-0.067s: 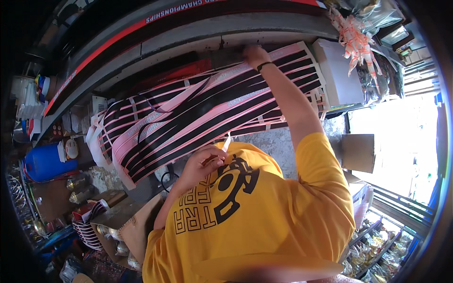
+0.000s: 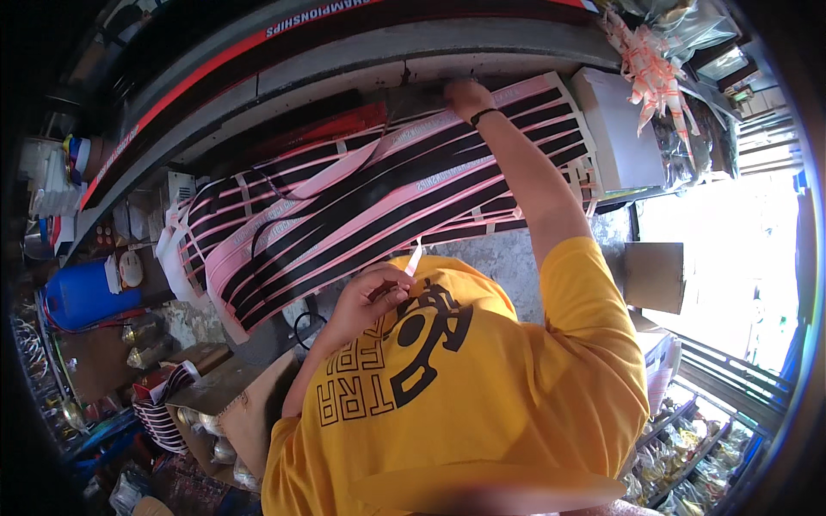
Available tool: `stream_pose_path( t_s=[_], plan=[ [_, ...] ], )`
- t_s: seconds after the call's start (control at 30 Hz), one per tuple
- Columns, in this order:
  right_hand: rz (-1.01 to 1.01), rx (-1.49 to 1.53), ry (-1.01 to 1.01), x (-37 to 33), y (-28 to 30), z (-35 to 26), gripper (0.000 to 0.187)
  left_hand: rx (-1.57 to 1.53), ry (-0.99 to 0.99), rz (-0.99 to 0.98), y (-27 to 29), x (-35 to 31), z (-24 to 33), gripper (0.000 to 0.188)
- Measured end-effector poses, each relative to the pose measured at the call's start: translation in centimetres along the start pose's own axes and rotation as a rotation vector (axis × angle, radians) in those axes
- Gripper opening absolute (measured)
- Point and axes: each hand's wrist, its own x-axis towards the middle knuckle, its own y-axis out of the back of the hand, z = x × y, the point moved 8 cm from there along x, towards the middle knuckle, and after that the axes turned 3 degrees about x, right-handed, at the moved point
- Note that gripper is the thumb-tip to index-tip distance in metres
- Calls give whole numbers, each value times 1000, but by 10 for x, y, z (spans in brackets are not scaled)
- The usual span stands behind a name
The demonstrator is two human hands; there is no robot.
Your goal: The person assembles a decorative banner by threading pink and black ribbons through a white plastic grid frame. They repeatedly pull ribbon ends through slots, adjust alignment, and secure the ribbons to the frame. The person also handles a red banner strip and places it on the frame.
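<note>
My left hand [image 2: 372, 297] is bent in front of my yellow shirt, thumb and fingers closed on a small white strip [image 2: 415, 258] that sticks up from them. My right arm reaches out over the layered pink, white and black striped ribbons [image 2: 344, 228]. At their far edge is my right hand [image 2: 470, 101], fingers curled; its fingertips are in shadow, and what they grip cannot be made out. A loose, thin dark strip [image 2: 381, 142] curves up from the ribbons, left of that hand. White tape pieces cross the ribbon stack in places.
A long ledge with a red-and-black banner [image 2: 215, 64] runs behind the ribbons. At their right end stands a white box [image 2: 621, 129], with a bundle of orange-and-white strips [image 2: 650, 73] beyond. A blue drum [image 2: 90, 292] and an open carton [image 2: 254, 408] are on the left.
The loose dark strip left of my right hand has lifted and shifted toward the far side. Both hands stay in nearly the same places.
</note>
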Motion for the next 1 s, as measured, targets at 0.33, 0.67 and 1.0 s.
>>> stream_pose_path(
  t_s=[0.33,0.67,1.0],
  plan=[
    [65,115,223,-65,46,-43,23,87,-43,54,16,5,-3,14],
    [-197,468,320,-218,35,-96,20,268,-39,15,16,14,13,13],
    [-3,216,514,-239,10,-117,42,371,-113,-28,6,17,24,11]
  ],
)
